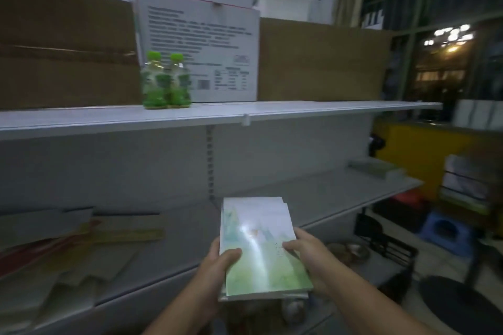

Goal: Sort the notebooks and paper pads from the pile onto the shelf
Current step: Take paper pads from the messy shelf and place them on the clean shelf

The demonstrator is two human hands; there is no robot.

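Notebooks [258, 247]: small stack, slightly askew, held in the air over the front edge of the lower shelf [326, 193], not yet set down. Likely to slide apart and spill if tilted, given glossy covers and uneven edges. Left hand [221, 264] curled round the left edge, thumb on the cover; right hand [304, 255] gripping the right edge, fingertips on top.

Nothing legible here, all too blurry

The white box [201, 46] on the upper shelf [326, 110] has a full block of printed lines on its face, plus a small table, a square code-looking patch and a little logo lower down, but none of it reads. Same for the green labels on the two bottles [166, 81] and the tiny marks on the top cover of the notebooks [261, 250].
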